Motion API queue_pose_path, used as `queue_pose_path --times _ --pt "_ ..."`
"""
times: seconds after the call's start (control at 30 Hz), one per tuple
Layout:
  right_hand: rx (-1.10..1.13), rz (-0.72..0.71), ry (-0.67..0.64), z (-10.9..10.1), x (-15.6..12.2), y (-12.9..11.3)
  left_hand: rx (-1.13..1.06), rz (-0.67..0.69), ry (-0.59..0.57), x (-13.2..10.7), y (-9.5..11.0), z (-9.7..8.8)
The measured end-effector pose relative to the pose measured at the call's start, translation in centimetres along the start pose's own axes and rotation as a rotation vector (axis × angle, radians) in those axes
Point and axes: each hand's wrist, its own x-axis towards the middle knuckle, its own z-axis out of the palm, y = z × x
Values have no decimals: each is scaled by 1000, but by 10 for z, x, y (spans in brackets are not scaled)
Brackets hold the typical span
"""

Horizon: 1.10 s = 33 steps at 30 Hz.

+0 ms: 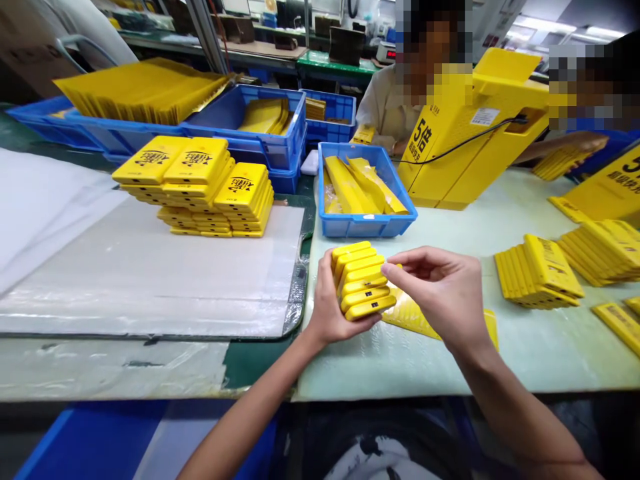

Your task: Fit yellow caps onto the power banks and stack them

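Observation:
My left hand (333, 310) is wrapped around a stack of several yellow power banks (367, 293), held above the table with their narrow ends toward me. Dark port openings show on the lower ones. My right hand (445, 287) is at the stack's right side, thumb and forefinger pinched close together by the edge of a middle power bank. Whatever lies between those fingertips is too small to make out. Beneath both hands, a yellow sheet with rows of small marks (415, 319) lies on the table, partly covered by the right hand.
Stacked power banks (195, 187) stand on the white mat at left; more piles (537, 273) lie at right. A blue bin (367, 227) holds yellow strips. Behind are blue crates (273, 147) and a tall yellow cabinet (450, 160) with a cable. Two people are across the table.

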Motion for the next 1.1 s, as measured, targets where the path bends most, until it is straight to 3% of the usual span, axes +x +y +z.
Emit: queue_pose_path --times 0.13,0.53,0.7,0.77,0.87,0.97,1.1 --pt "-5 0 29 12 -7 1 -12 -29 -8 1 2 -1" --pt "-124 87 -145 12 3 4 -18 -19 -5 1 1 -1" --pt "-576 -50 -225 -1 25 1 -12 -36 -5 2 0 -2" --pt "-647 -79 -222 -5 42 10 -33 -25 0 2 -3 -2" --pt "-309 16 -318 5 58 37 -44 -24 6 1 -10 -1" --pt "160 236 -453 34 50 60 -14 -52 36 -3 -13 -5" --pt "375 324 -532 72 28 69 14 -27 81 -13 -7 -23"
